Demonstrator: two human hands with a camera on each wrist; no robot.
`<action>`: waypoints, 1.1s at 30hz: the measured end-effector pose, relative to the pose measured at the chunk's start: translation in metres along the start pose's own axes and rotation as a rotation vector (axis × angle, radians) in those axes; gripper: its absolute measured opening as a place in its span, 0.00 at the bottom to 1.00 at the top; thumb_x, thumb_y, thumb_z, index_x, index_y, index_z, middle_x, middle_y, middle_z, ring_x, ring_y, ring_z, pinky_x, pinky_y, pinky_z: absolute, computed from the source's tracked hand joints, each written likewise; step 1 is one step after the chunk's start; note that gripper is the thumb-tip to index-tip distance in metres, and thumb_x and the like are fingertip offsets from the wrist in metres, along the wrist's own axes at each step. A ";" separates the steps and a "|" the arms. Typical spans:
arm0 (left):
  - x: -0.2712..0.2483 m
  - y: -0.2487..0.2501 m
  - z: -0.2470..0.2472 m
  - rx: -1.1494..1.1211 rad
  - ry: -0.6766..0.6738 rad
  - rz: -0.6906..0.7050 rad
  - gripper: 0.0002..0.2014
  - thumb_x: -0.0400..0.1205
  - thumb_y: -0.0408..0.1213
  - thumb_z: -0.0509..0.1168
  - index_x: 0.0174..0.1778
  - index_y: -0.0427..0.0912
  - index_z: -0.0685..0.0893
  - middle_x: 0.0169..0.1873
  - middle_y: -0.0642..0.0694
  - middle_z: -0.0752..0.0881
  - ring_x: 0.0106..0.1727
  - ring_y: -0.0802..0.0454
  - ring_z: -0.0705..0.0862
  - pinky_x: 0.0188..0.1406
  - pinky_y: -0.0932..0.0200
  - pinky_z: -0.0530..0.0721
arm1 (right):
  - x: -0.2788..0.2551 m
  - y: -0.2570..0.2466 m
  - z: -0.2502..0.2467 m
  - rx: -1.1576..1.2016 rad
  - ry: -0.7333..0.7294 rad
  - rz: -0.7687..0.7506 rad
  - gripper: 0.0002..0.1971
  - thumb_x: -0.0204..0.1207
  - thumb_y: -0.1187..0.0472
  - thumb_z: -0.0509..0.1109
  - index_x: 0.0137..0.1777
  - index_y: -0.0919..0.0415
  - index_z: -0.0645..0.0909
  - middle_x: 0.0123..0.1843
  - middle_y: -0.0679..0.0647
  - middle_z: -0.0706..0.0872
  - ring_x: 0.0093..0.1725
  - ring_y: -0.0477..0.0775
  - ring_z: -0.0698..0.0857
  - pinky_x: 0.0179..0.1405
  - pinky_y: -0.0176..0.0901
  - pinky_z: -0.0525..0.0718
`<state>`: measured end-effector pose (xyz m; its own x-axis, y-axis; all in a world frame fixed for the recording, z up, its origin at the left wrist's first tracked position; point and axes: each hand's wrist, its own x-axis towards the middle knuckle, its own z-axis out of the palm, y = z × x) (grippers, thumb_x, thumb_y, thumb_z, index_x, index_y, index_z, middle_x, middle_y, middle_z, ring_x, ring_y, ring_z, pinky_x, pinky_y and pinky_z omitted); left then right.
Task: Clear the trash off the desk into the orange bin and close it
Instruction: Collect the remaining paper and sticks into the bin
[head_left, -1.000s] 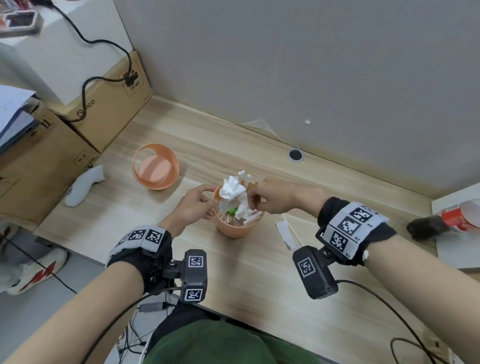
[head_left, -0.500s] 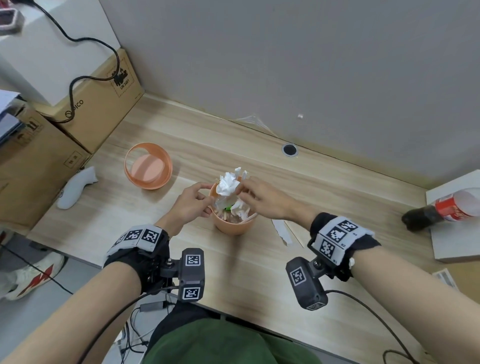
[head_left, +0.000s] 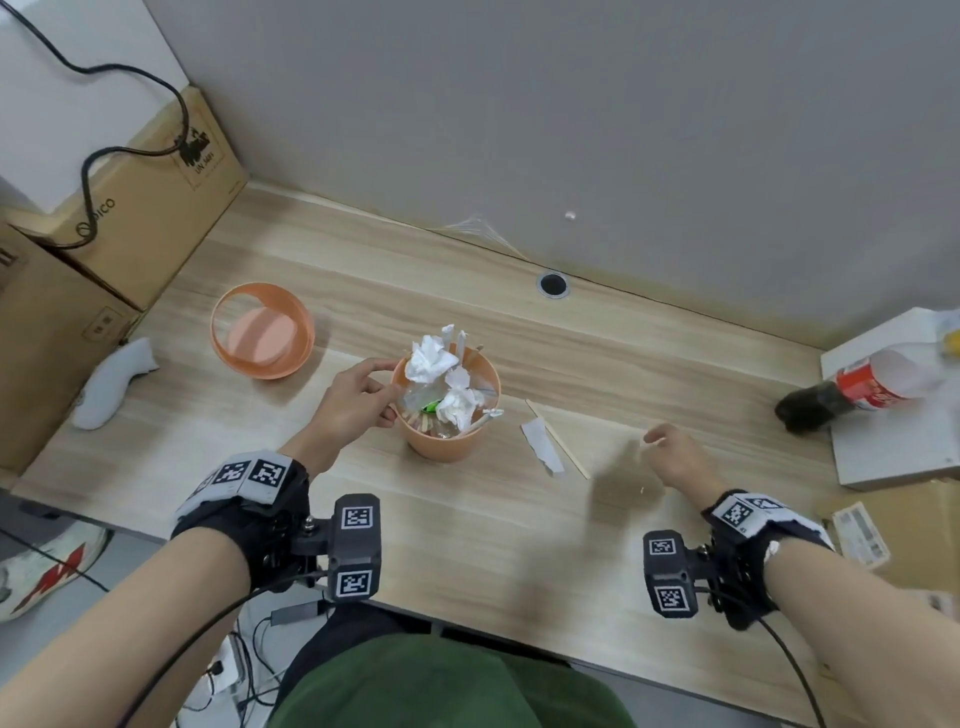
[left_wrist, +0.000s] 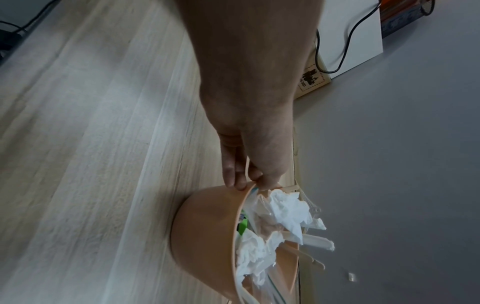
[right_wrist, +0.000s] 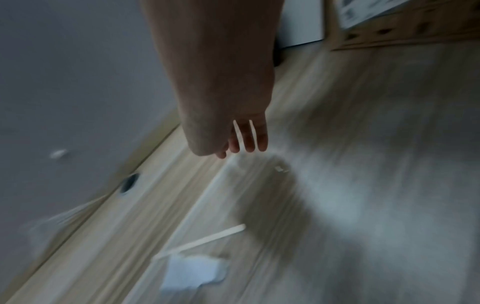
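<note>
1. The orange bin (head_left: 448, 410) stands upright near the middle of the desk (head_left: 467, 545); it is heaped with crumpled tissue (head_left: 428, 358) and sticks that rise above its rim, and no lid is fitted.
2. The bin's rim is pinched at its near-left edge by the left hand (head_left: 358, 405), thumb inside and fingers outside, as the left wrist view confirms; the bin is thereby steadied.
3. The right hand (head_left: 670, 452), which was at the heap in the bin half a second ago, has been withdrawn to the right; it is now held above the desk with fingers loosely extended and nothing grasped, though the right wrist view is blurred by motion.
4. This change is judged to mean that the last item has been deposited and the next pickup begun.
5. Two pieces of trash are left on the desk between the bin and the right hand: a torn paper scrap (head_left: 543, 447) and a thin wooden stick (head_left: 558, 439), lying just beside each other; a tiny fragment may lie nearer the hand, but this cannot be told.
6. The orange lid (head_left: 262, 330) lies inverted to the bin's left, well apart; closing is judged to require the heap to be pressed down first.
</note>
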<state>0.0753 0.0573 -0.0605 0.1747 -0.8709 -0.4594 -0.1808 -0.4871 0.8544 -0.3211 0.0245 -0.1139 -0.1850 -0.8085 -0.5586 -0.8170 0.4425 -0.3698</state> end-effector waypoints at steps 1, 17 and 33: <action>0.001 -0.001 0.001 0.002 0.006 0.005 0.15 0.81 0.31 0.68 0.63 0.48 0.83 0.35 0.41 0.85 0.33 0.52 0.84 0.47 0.51 0.89 | -0.004 0.017 -0.001 0.012 0.026 0.058 0.15 0.76 0.69 0.61 0.62 0.69 0.78 0.56 0.66 0.82 0.53 0.64 0.81 0.50 0.48 0.78; 0.013 0.000 0.018 0.031 -0.019 0.066 0.15 0.83 0.33 0.67 0.64 0.51 0.84 0.35 0.41 0.83 0.34 0.51 0.83 0.42 0.57 0.88 | -0.015 -0.019 0.033 0.845 -0.105 0.001 0.18 0.77 0.82 0.51 0.52 0.67 0.79 0.46 0.61 0.83 0.44 0.58 0.85 0.40 0.38 0.89; 0.016 -0.003 0.018 -0.002 -0.021 0.081 0.16 0.82 0.41 0.71 0.66 0.49 0.85 0.34 0.43 0.84 0.35 0.52 0.83 0.38 0.62 0.88 | -0.018 -0.029 0.042 0.483 -0.046 -0.066 0.17 0.73 0.76 0.62 0.57 0.59 0.81 0.48 0.55 0.85 0.51 0.58 0.85 0.60 0.59 0.84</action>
<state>0.0608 0.0436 -0.0746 0.1390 -0.9085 -0.3941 -0.1913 -0.4151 0.8894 -0.2715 0.0422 -0.1244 -0.1077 -0.8278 -0.5506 -0.4774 0.5289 -0.7017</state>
